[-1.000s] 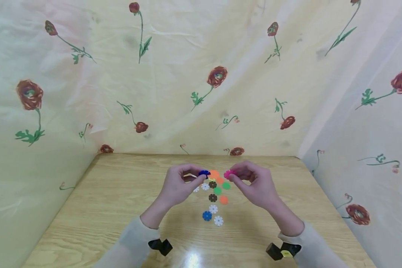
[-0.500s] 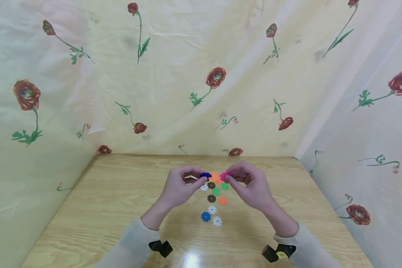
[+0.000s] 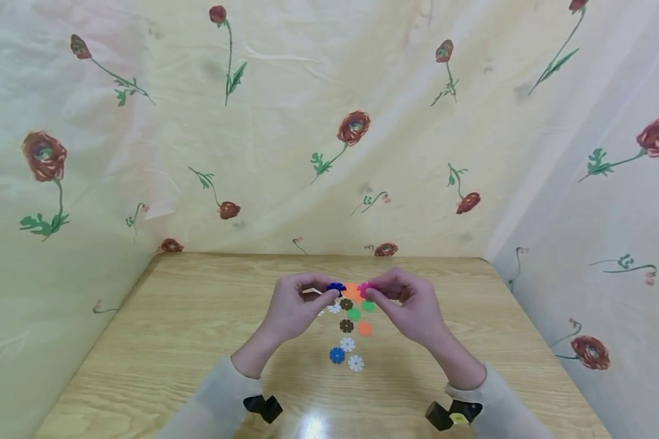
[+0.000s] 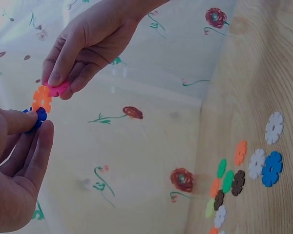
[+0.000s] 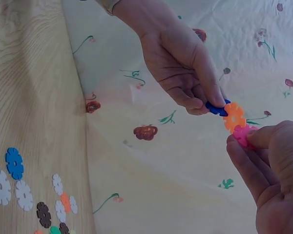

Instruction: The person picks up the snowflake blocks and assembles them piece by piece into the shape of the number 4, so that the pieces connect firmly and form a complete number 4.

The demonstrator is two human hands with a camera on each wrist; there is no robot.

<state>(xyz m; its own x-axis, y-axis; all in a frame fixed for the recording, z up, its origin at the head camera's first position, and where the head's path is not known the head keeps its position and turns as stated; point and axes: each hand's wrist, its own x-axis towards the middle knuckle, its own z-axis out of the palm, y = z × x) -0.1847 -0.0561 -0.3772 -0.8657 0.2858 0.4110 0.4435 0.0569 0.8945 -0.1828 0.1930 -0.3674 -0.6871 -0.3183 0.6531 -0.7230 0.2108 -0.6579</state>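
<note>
Above the table, my left hand (image 3: 296, 308) pinches a dark blue notched snowflake disc (image 5: 217, 108) between thumb and fingers. An orange notched disc (image 4: 41, 99) stands against the blue one, apparently slotted into it. Opposite, my right hand (image 3: 412, 308) pinches a pink notched disc (image 4: 58, 89) by its edge. In both wrist views the pink disc meets the orange one at its rim; whether their slots are fully engaged I cannot tell. Fingertips hide part of the blue and pink discs.
Loose discs lie on the wooden table (image 3: 198, 341) below the hands: a blue disc (image 3: 337, 355), a white disc (image 3: 356, 363), a brown disc (image 3: 346, 325), an orange disc (image 3: 365, 329), a green disc (image 3: 354, 314) and several more. Flowered cloth (image 3: 285, 140) surrounds the table's back and sides.
My right hand has moved left, bringing the pink disc up to the orange disc. The left hand stays nearly in place, still holding the dark blue disc.
</note>
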